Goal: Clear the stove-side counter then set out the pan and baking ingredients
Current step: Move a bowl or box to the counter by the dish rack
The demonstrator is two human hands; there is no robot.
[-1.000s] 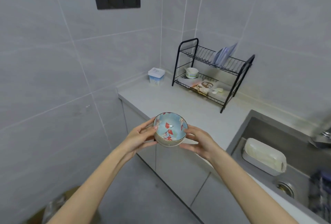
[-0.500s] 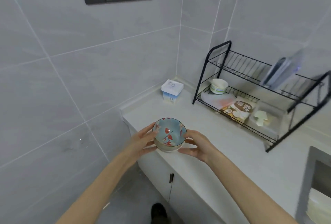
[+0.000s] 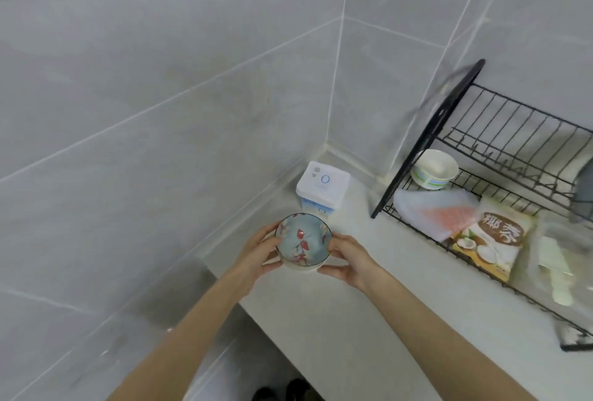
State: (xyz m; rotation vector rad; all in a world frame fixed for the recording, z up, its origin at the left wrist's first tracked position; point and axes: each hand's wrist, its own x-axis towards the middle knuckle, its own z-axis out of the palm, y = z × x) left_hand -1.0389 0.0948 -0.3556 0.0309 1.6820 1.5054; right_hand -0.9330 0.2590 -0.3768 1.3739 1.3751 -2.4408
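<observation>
Blue-glazed and scattered with red leaf shapes, the small round bowl is sitting between your two hands above the near corner of the pale counter; whether its cream-coloured base is touching the surface or hanging just over it is hard to make out. Your left hand is cupping the left side, thumb at the rim, and your right hand is cupping the right side, so each grip is closing on the bowl's wall, and the fingers underneath are hiding part of the base.

Just beyond the bowl, a white rectangular lidded tub with blue markings is standing in the tiled corner. To the right, a black wire dish rack is running out of the picture, its right end and upper tier being cut off. On its lower tier a small white bowl with green and blue bands is standing upright, beside a floppy translucent bag holding something pink. Next to that a printed packet showing coconut halves is lying flat. Farther right, pale shapes are blurring into the edge and cannot be identified. Down at the bottom, dark shoes are only partly showing.
</observation>
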